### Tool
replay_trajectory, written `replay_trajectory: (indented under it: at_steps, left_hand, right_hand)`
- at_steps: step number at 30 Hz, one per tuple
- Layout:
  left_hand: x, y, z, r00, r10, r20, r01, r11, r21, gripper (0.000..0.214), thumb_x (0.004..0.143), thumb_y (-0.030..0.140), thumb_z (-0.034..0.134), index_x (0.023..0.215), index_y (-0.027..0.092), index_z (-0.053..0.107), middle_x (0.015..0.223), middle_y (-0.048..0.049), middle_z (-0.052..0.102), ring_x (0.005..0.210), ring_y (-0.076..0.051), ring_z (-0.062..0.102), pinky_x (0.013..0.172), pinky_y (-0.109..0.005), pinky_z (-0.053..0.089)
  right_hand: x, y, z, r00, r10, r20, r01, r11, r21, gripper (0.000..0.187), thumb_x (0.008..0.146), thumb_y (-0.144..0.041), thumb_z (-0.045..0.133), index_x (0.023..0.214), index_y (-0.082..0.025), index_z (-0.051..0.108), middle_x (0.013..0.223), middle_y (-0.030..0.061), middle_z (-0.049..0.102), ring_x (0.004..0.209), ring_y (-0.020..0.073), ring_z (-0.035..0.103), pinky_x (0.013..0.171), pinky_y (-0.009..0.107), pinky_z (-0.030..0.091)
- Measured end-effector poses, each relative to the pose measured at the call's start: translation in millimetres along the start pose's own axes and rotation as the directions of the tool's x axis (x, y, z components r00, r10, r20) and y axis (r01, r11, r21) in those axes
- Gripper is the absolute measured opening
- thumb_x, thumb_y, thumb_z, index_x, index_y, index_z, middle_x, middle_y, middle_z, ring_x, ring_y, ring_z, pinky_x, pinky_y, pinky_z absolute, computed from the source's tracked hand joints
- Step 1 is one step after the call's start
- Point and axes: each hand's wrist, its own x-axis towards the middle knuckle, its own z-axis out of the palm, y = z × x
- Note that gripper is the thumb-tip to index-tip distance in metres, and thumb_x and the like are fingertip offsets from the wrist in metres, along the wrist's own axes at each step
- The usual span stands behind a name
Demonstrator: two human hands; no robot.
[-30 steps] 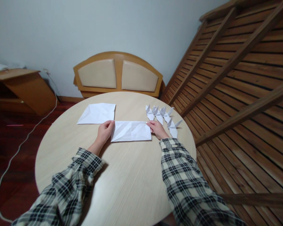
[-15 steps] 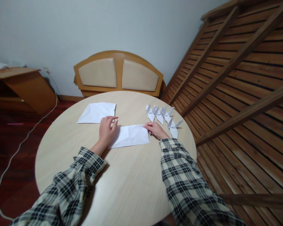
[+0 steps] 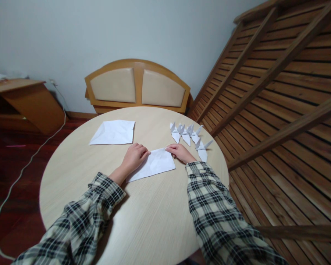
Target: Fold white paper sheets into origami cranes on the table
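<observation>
A folded sheet of white paper (image 3: 157,162) lies on the table between my hands, slightly tilted, its long sides running left to right. My left hand (image 3: 136,156) is closed over its far left part, fingers bent together at the far edge; the hand hides that corner. At the far right corner, my right hand (image 3: 180,152) pinches the paper between thumb and fingers. Just beyond and right of my right hand stand several white paper cranes (image 3: 186,136), the nearest one close to my wrist.
A stack or sheet of white paper (image 3: 113,132) lies at the table's far left. The round pale wooden table (image 3: 154,217) fills the middle. Behind it is a padded headboard (image 3: 138,86); a slatted wooden frame (image 3: 270,121) leans at the right. A white cable (image 3: 23,170) runs along the floor at left.
My left hand has come down and moved right onto the folded paper's far edge, its fingers closing. The paper has turned slightly, its left end nearer me. My right hand keeps its pinch.
</observation>
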Motion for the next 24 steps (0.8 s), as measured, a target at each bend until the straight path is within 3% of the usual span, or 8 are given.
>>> replay_trajectory:
  at_steps: [8, 16, 20, 24]
  left_hand:
    - [-1, -3, -4.4, 1.0, -0.001, 0.02, 0.0, 0.999, 0.047, 0.028, 0.097, 0.035, 0.049, 0.082, 0.019, 0.068, 0.08, -0.0077, 0.067, 0.079, -0.023, 0.054, 0.074, -0.036, 0.04]
    - [-6, -18, -5.9, 0.998, -0.048, -0.048, 0.049, 0.998, 0.034, 0.031, 0.096, 0.037, 0.046, 0.081, 0.019, 0.067, 0.084, -0.0098, 0.068, 0.079, -0.024, 0.057, 0.075, -0.038, 0.043]
    - [10, -31, -5.9, 0.998, 0.063, 0.02, -0.065, 0.995, 0.076, 0.031, 0.096, 0.036, 0.044, 0.078, 0.02, 0.064, 0.08, -0.0095, 0.065, 0.078, -0.024, 0.057, 0.076, -0.039, 0.044]
    - [39, -42, -11.6, 0.964, 0.229, 0.138, -0.237, 0.97, 0.048, 0.025, 0.093, 0.032, 0.046, 0.075, 0.022, 0.059, 0.08, -0.0076, 0.062, 0.081, -0.023, 0.057, 0.084, -0.04, 0.044]
  right_hand:
    - [0, 2, 0, 0.996, -0.016, -0.087, 0.018, 1.0, 0.017, 0.044, 0.072, -0.054, 0.07, 0.085, -0.012, 0.073, 0.062, -0.0001, 0.057, 0.053, 0.0114, 0.044, 0.051, 0.026, 0.033]
    - [0, 3, -2, 0.989, 0.009, -0.145, 0.004, 0.996, 0.087, 0.042, 0.071, -0.055, 0.07, 0.082, -0.014, 0.071, 0.056, -0.003, 0.049, 0.05, 0.0101, 0.039, 0.047, 0.025, 0.027]
    - [2, 5, -2, 0.988, 0.016, -0.153, 0.0, 0.994, 0.11, 0.042, 0.071, -0.056, 0.07, 0.077, -0.015, 0.068, 0.054, -0.004, 0.044, 0.048, 0.0092, 0.036, 0.046, 0.025, 0.024]
    - [1, 3, -3, 0.988, 0.015, -0.155, -0.003, 0.997, 0.081, 0.042, 0.074, -0.058, 0.068, 0.079, -0.016, 0.067, 0.051, -0.0051, 0.041, 0.045, 0.0087, 0.034, 0.044, 0.026, 0.02]
